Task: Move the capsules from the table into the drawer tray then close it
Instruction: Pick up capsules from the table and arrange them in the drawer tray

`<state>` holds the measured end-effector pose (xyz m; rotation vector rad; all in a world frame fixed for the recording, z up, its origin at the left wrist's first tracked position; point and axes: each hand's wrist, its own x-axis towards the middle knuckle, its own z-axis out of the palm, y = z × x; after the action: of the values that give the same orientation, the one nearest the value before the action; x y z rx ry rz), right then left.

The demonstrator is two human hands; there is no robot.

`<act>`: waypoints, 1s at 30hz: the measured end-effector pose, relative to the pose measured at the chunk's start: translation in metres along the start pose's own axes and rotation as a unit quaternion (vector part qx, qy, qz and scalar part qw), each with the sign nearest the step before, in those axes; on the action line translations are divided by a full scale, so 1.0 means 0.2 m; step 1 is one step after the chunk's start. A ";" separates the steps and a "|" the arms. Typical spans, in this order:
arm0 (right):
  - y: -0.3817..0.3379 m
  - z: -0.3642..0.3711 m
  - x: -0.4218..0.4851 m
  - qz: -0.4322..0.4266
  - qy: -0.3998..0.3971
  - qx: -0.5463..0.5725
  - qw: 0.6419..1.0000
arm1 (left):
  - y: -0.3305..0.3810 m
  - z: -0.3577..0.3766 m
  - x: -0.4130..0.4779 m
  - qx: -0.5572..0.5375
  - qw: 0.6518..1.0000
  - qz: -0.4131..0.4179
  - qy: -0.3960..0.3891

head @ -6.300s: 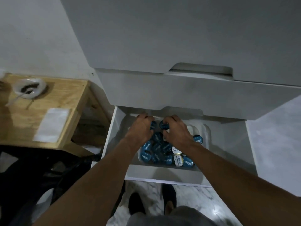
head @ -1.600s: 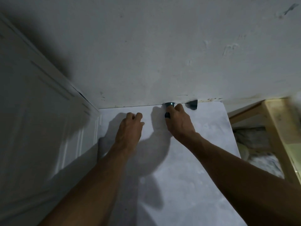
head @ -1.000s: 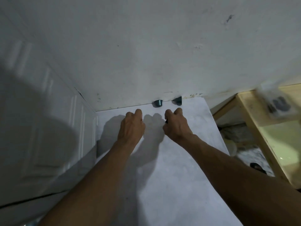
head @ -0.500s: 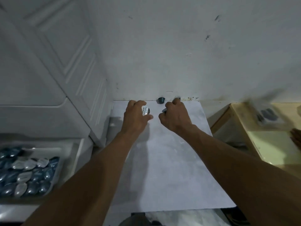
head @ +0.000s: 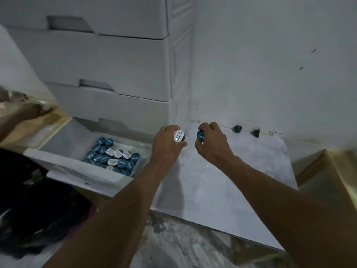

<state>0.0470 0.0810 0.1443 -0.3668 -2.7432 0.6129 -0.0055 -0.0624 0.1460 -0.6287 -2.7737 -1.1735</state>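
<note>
The white-lidded capsule [head: 179, 136] is grasped in the left hand [head: 167, 146]; the blue-lidded capsule [head: 200, 135] is grasped in the right hand [head: 212, 144]. Both hands are held above the left rear area of the bench [head: 222, 182]. Two loose capsules [head: 237, 129] stand at the bench's rear edge, against the wall [head: 270, 64]. To the left, the open drawer [head: 81, 171] holds a tray [head: 137, 165] filled with capsules.

Blurred, perhaps "caffitaly", on capsule lid [head: 179, 136]
</note>
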 end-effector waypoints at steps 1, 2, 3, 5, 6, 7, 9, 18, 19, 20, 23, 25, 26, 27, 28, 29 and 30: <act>-0.06 0.02 0.00 -0.012 -0.003 0.004 1.000 | -0.05 -0.05 -0.01 0.012 1.000 0.010 0.010; -0.13 0.05 -0.01 -0.021 -0.006 0.009 1.000 | -0.10 -0.11 -0.02 0.022 0.999 0.020 0.022; -0.19 0.08 -0.01 -0.029 -0.011 0.014 0.999 | -0.15 -0.16 -0.03 0.026 0.999 0.030 0.034; -0.32 0.14 -0.02 -0.042 -0.019 0.016 0.999 | -0.26 -0.27 -0.05 0.027 0.998 0.041 0.048; -0.39 0.18 -0.02 -0.046 -0.023 0.014 0.999 | -0.31 -0.32 -0.07 0.029 0.998 0.039 0.049; -0.46 0.22 -0.02 -0.048 -0.026 0.014 0.998 | -0.37 -0.38 -0.08 0.027 0.998 0.034 0.049; -0.60 0.30 -0.02 -0.049 -0.025 0.020 0.998 | -0.49 -0.50 -0.11 0.009 0.999 0.027 0.046; -1.10 0.63 -0.04 -0.037 -0.024 0.045 0.998 | -0.95 -0.94 -0.10 0.054 0.998 0.035 0.020; -1.12 0.66 -0.04 -0.034 -0.029 0.043 0.998 | -0.98 -0.96 -0.09 0.052 0.998 0.035 0.021; -1.14 0.69 -0.03 -0.030 -0.035 0.039 0.998 | -1.02 -0.98 -0.08 0.051 0.998 0.034 0.020; -1.17 0.75 0.02 -0.023 -0.047 0.038 0.998 | -1.12 -1.01 -0.02 0.050 0.998 0.024 0.010; -1.17 0.79 0.06 -0.031 -0.053 0.037 0.997 | -1.17 -1.01 0.03 0.047 0.999 0.001 -0.006; -1.17 0.82 0.09 -0.035 -0.055 0.034 0.997 | -1.19 -1.01 0.06 0.047 0.999 -0.012 -0.017; -1.17 0.84 0.13 -0.037 -0.057 0.033 0.997 | -1.21 -1.00 0.10 0.049 0.998 -0.024 -0.031; -1.17 0.87 0.16 -0.036 -0.058 0.032 0.997 | -1.23 -1.00 0.13 0.050 0.997 -0.034 -0.040; -1.17 0.89 0.20 -0.034 -0.061 0.033 0.997 | -1.25 -0.99 0.17 0.056 0.997 -0.039 -0.047; -1.17 0.92 0.24 -0.032 -0.067 0.034 0.997 | -1.26 -0.98 0.21 0.067 0.996 -0.038 -0.051</act>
<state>-0.1032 -0.1767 0.1008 -0.2297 -2.8396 0.7375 -0.1627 -0.3430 0.1229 -0.5908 -2.9560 -0.9843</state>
